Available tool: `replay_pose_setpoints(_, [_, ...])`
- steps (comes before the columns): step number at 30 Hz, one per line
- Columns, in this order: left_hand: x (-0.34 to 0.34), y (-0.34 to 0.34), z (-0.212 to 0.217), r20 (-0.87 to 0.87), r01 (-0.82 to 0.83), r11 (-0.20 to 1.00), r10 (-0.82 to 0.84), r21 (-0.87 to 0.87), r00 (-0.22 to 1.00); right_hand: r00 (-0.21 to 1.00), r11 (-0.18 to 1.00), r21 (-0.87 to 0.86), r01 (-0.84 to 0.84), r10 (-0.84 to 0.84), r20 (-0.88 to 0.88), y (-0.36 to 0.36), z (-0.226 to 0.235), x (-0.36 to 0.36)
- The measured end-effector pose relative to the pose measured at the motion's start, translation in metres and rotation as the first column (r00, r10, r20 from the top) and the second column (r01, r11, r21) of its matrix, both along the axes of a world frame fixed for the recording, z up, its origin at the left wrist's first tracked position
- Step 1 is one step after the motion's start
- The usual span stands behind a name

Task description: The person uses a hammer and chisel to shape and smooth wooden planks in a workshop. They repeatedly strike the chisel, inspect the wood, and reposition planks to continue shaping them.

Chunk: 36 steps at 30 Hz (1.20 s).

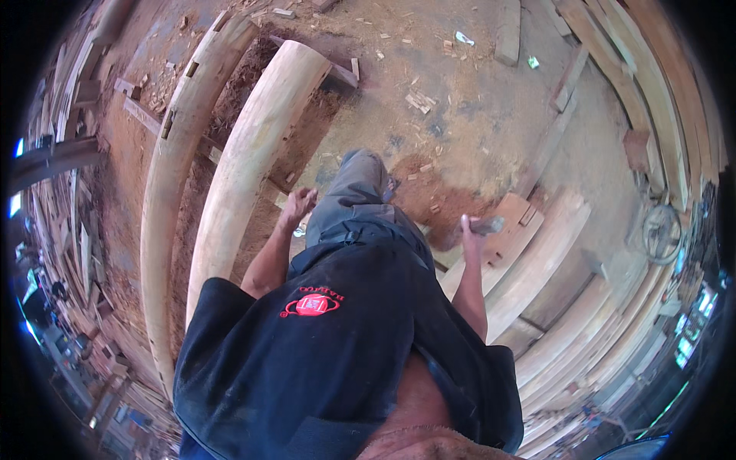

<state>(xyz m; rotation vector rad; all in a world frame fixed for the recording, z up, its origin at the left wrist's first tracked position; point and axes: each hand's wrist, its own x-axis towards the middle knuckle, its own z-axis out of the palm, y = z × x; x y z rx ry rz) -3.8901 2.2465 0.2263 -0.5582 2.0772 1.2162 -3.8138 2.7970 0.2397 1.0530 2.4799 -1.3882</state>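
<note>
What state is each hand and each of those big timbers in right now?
Left hand: open, empty, beside the rounded log.
Right hand: closed on a grey tool.
Rounded log: lying on supports.
Notched beam: lying alongside.
Planks: stacked flat.

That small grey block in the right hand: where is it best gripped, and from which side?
Grip the grey block across its short width at the near end, coming from the person's side, much as the right hand takes it now. It reads as longer than wide and juts away toward the stacked planks, so the far end is harder to reach. Blur hides finer detail.
</note>
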Motion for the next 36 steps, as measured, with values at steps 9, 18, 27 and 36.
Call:
replay_pose_setpoints(9, [-0.208,0.106,-0.026,-0.024,-0.338,0.926,0.346,0.167,0.938,0.966,0.981,-0.012,-0.194,0.189,-0.179,0.036,0.052,-0.332])
replay_pose_setpoints(18, [-0.419,0.205,0.056,-0.378,0.145,0.989,-0.123,0.029,0.918,0.728,0.746,-0.014,-0.666,0.646,-0.231,-0.073,0.125,-0.623])
replay_pose_setpoints(27, [-0.551,0.274,0.068,-0.539,-0.41,0.901,0.416,0.138,0.732,0.765,0.618,-0.487,-0.617,0.616,-0.188,-0.187,0.094,-0.819])
replay_pose_setpoints(36, [-0.655,0.326,0.03,0.001,-0.657,0.673,0.698,0.34,0.716,0.264,0.326,-0.371,-0.87,0.942,0.208,-0.206,0.012,-0.944])
